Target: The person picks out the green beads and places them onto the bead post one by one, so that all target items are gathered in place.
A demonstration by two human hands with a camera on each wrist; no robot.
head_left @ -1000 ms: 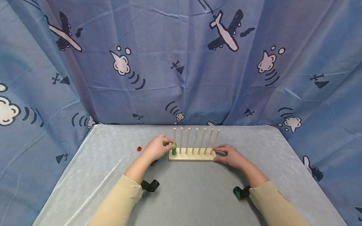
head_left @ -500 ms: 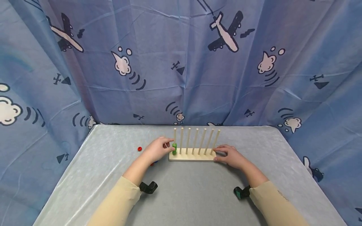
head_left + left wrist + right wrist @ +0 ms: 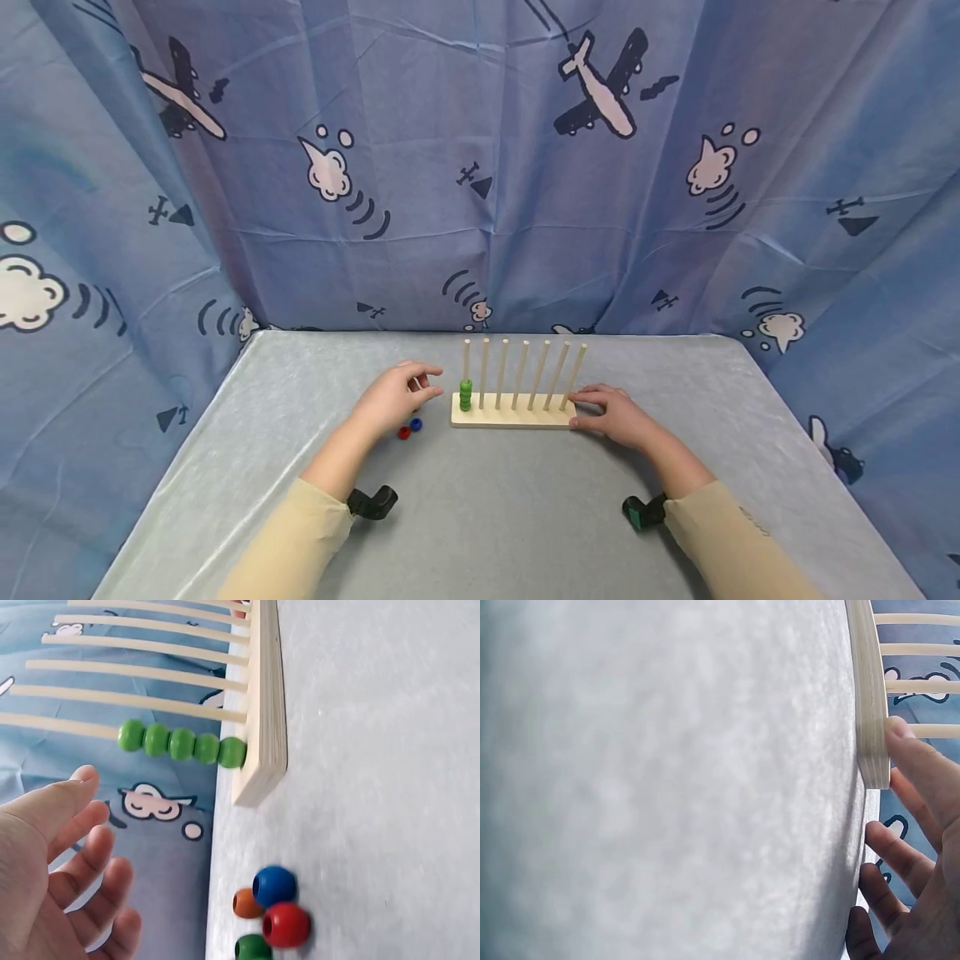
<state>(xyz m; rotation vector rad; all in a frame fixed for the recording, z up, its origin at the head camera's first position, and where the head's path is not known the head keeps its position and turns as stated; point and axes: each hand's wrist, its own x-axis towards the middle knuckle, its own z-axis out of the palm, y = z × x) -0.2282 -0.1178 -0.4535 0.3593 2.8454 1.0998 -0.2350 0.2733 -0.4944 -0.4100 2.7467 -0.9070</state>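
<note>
A wooden peg stand (image 3: 517,419) with several upright pegs sits on the table. Its leftmost peg carries a stack of several green beads (image 3: 466,396), seen close up in the left wrist view. My left hand (image 3: 390,400) hovers just left of that stack, fingers spread and loosely bent, holding nothing. My right hand (image 3: 618,418) grips the right end of the base, thumb at the front corner and fingers at the back. Loose on the table are a blue bead (image 3: 274,886), a red bead (image 3: 287,925), an orange bead (image 3: 244,903) and a green bead (image 3: 253,947).
A pale grey cloth covers the table (image 3: 517,517). Behind and at both sides hangs a blue curtain (image 3: 480,167) printed with airplanes. Black wrist cameras, such as the left one (image 3: 375,503), stick out from both wrists.
My left hand has let go of the top green bead and drawn back to the left; the bead rests on the stack. The right hand keeps its place on the base.
</note>
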